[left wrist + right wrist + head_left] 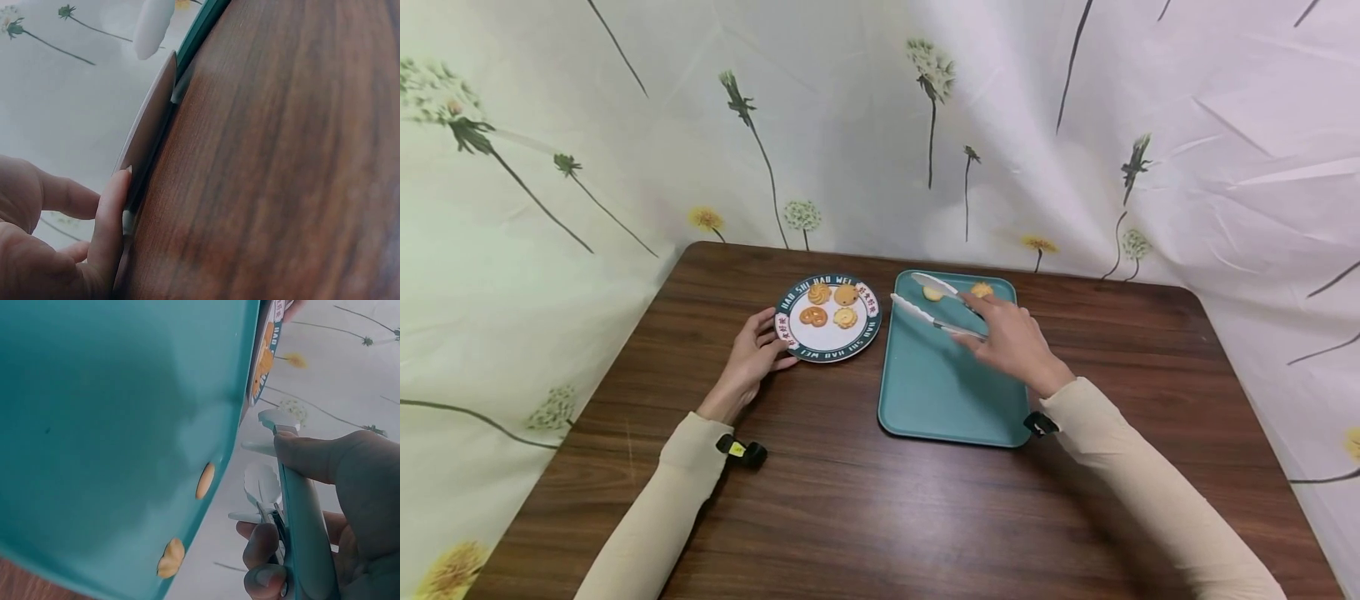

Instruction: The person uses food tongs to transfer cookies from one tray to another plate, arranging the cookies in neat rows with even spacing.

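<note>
My left hand [748, 358] grips the left rim of a round plate [827, 338] with a green lettered border. On the plate lie several biscuits: a pretzel-shaped one [813, 317], a swirled one [819, 293], a round one [846, 296] and a flower-edged one [845, 318]. Over the green tray [925, 400], my right hand [1018, 343] holds tongs [912, 309] with white tips, spread apart and with nothing between them. Two biscuits sit near the tray's far edge, one smooth and oval [205, 480], the other lobed [170, 558].
Both plate and tray stand on a dark wooden table [820, 517], the tray just right of the plate. Behind the table hangs a pale cloth [850, 125] printed with dandelions. Each wrist carries a black strap with a small camera [754, 454].
</note>
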`<state>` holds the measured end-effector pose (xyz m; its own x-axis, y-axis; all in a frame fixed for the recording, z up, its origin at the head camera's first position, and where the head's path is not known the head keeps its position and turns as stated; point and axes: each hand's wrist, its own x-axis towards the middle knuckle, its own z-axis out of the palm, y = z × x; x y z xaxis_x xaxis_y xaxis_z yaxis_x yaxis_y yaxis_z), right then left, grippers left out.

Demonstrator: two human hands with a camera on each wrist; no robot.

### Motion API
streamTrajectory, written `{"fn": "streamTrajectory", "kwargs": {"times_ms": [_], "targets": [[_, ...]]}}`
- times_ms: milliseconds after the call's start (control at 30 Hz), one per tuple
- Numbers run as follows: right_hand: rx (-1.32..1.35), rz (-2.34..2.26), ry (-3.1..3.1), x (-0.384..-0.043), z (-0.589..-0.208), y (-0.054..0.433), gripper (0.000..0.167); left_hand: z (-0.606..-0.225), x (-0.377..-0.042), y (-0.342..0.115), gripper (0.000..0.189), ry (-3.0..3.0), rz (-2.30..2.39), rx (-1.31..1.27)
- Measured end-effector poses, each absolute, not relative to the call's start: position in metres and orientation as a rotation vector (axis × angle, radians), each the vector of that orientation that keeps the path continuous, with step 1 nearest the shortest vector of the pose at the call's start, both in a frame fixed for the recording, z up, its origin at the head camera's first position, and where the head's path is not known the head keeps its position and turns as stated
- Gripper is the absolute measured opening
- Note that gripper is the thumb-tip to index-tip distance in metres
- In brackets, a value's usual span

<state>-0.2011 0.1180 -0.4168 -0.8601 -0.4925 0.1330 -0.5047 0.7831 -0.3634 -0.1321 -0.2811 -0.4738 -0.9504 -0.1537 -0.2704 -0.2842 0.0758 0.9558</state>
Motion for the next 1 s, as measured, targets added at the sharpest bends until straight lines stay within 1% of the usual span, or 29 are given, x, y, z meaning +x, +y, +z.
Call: {"fn": "streamTrajectory", "kwargs": {"times_ms": [533, 1000], "targets": [[0.716, 0.542, -3.003, -0.202, -0.418, 0.154, 0.073, -0.471, -0.133, -0.281, 0.069, 2.23, 2.012, -0.48], [0.655, 0.576, -3.013, -0.203, -0.424, 0.176, 0.073, -0.471, -0.132, -0.279, 0.068, 2.232, 2.01, -0.473]]}}
